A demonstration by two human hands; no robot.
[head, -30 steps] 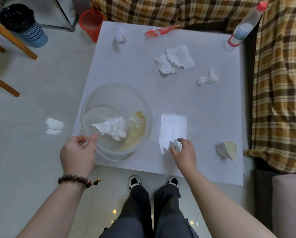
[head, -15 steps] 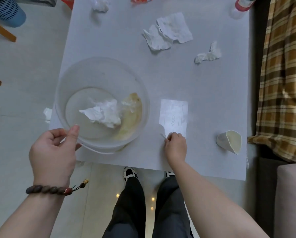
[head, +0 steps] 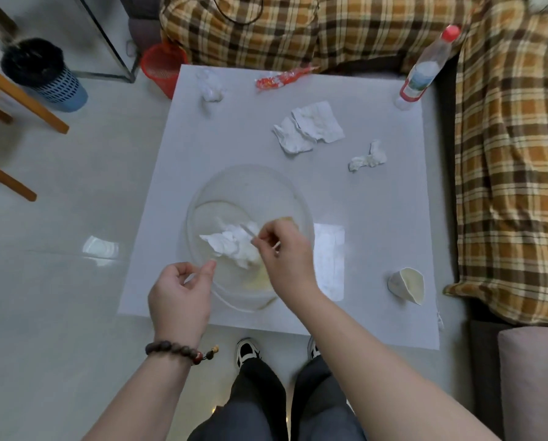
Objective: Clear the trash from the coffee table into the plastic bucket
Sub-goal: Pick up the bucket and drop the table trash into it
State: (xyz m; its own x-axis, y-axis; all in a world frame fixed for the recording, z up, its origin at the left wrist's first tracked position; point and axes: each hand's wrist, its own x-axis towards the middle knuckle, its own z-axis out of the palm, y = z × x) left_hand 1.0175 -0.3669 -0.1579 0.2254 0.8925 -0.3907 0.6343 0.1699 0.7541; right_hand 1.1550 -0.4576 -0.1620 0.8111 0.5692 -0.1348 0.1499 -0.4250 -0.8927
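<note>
A: Big picture, the white table [head: 234,148] fills the middle, plaid sofa [head: 505,154] wrapped round its far and right sides.

B: And the clear plastic bucket [head: 221,186] sits at the near edge, crumpled tissue [head: 231,245] already inside.

A: Left hand [head: 178,297] at the near rim, fingers curled, thumb and forefinger pinching it.

B: Right hand [head: 285,262] over the bucket's mouth, pinched on a thin stick-like scrap [head: 247,231]; too small to name.

A: On the table: flat tissues [head: 310,125], a paper slip [head: 330,259], a bottle [head: 425,68], a paper cup [head: 407,284] on its side, two tissue wads [head: 368,157] [head: 210,87], a red wrapper [head: 282,79].
</note>
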